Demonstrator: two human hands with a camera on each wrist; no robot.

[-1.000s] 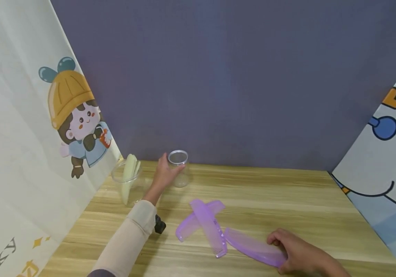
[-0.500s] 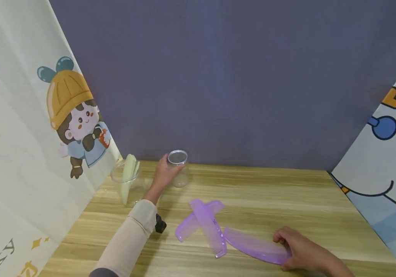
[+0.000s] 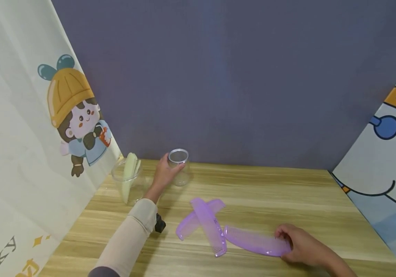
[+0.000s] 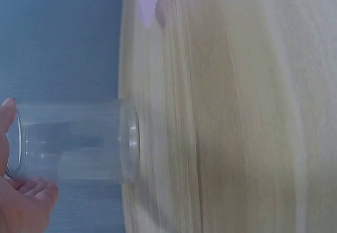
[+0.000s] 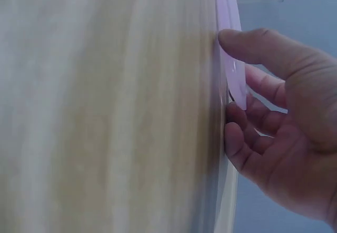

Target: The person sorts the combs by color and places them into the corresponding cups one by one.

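Note:
A clear jar with a silver rim (image 3: 180, 177) stands near the table's back edge; my left hand (image 3: 164, 175) grips its upper part. In the left wrist view, the thumb and fingers of my left hand (image 4: 23, 196) lie on either side of the clear jar (image 4: 79, 141). At the front right, my right hand (image 3: 301, 246) pinches the end of a purple comb (image 3: 253, 243). The right wrist view has the thumb of my right hand (image 5: 295, 106) on the purple comb (image 5: 231, 59), with fingers behind it. Two more purple combs (image 3: 206, 223) lie crossed, left of the held one.
A clear tub (image 3: 137, 184) holding pale green long pieces (image 3: 128, 177) stands at the back left, beside my left forearm. A dark wall (image 3: 218, 84) rises behind the wooden table (image 3: 270, 196), with printed white panels on both sides. Something black shows at my left wrist.
My right hand has moved slightly right and away from me, and the far-right comb's held end has swung up with it. My left hand and the jar have stayed in place.

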